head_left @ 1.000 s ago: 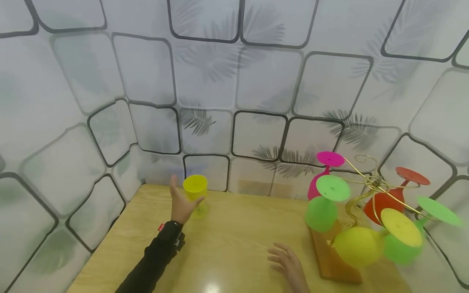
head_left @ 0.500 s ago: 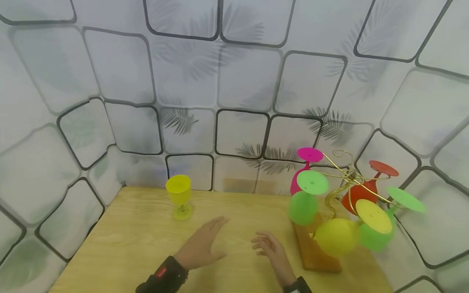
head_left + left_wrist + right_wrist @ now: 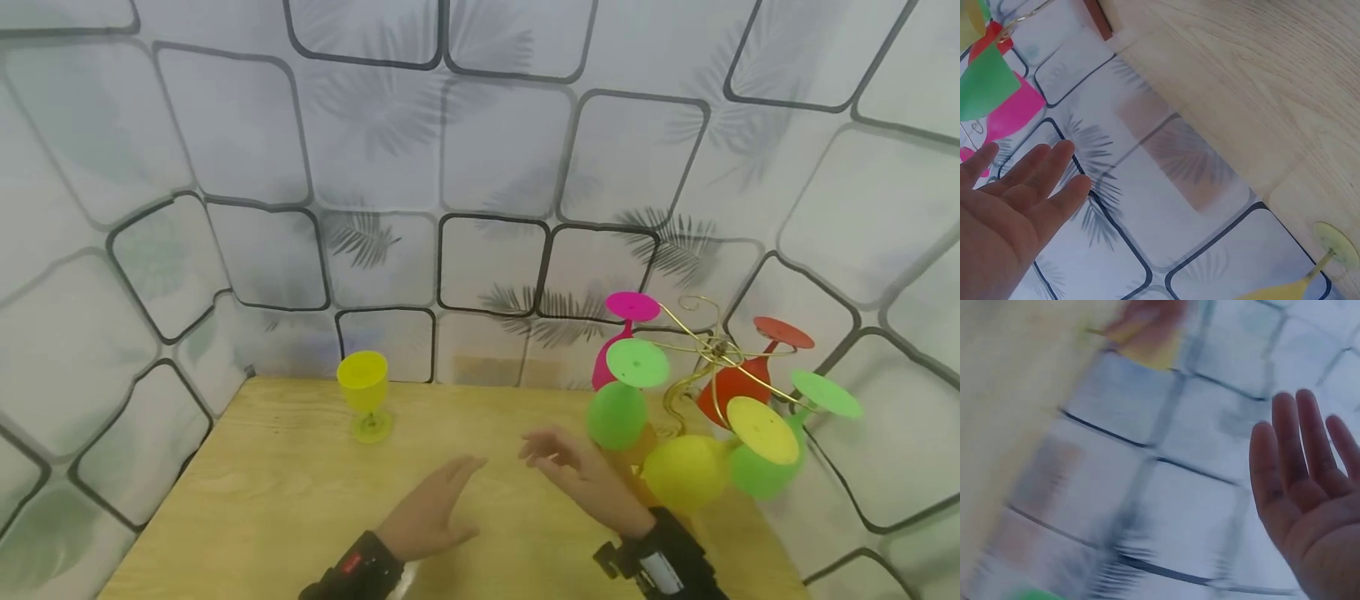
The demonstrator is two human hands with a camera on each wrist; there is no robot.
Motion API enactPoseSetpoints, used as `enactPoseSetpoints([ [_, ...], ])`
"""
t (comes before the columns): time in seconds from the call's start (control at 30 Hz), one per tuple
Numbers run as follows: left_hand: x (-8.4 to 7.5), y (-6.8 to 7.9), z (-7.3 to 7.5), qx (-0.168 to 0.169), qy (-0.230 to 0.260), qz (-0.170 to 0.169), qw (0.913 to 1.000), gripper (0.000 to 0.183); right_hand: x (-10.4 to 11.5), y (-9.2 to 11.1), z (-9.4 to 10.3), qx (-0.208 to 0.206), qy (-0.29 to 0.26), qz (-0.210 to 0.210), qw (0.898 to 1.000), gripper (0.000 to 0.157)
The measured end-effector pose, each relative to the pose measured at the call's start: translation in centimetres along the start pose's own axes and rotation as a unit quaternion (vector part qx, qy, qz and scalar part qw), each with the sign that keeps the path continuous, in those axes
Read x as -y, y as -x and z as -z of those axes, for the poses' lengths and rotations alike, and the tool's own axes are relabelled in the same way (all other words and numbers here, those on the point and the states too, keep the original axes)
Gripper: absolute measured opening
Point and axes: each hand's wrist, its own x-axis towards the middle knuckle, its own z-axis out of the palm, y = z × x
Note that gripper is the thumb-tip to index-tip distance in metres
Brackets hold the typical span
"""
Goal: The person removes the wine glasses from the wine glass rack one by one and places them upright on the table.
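A yellow goblet [image 3: 363, 385] stands upright at the back left of the table, apart from both hands. My left hand [image 3: 431, 510] hovers over the front middle, palm turned inward and fingers extended. Facing it, my right hand [image 3: 588, 479] has loosely bent fingers and holds nothing. Just beyond the right hand is a gold wire rack [image 3: 718, 350] with goblets hanging upside down by their feet: a pink one [image 3: 632, 306], a red one [image 3: 738, 387], a yellow one [image 3: 686, 473] and two green ones [image 3: 617, 417]. In the wrist views both palms show bare.
The rack's brown wooden base [image 3: 1097, 19] shows at the top of the left wrist view and is mostly hidden in the head view. A patterned wall covering [image 3: 495, 267] rises behind the light wooden table [image 3: 262, 475] and along its sides.
My left hand has left the standing yellow goblet and come back toward the middle. My right hand has moved forward, nearer the rack. The head view has swung to the right.
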Motion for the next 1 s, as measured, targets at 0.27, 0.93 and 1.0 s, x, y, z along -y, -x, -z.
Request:
enactPoseSetpoints([
  [0.27, 0.1, 0.8, -0.2, 0.026, 0.026, 0.028, 0.9989, 0.086, 10.7, 2.0, 11.4, -0.028, 0.254, 0.160, 0.954, 0.049],
  [0.93, 0.6, 1.1, 0.0, 0.020, 0.041, 0.027, 0.9986, 0.080, -1.1, 6.3, 31.3, 0.099, 0.479, -0.265, 0.831, 0.072],
  [1.0, 0.7, 1.0, -0.2, 0.020, 0.043, 0.024, 0.9986, 0.080, -1.3, 6.5, 31.4, 0.108, 0.475, -0.283, 0.826, 0.073],
])
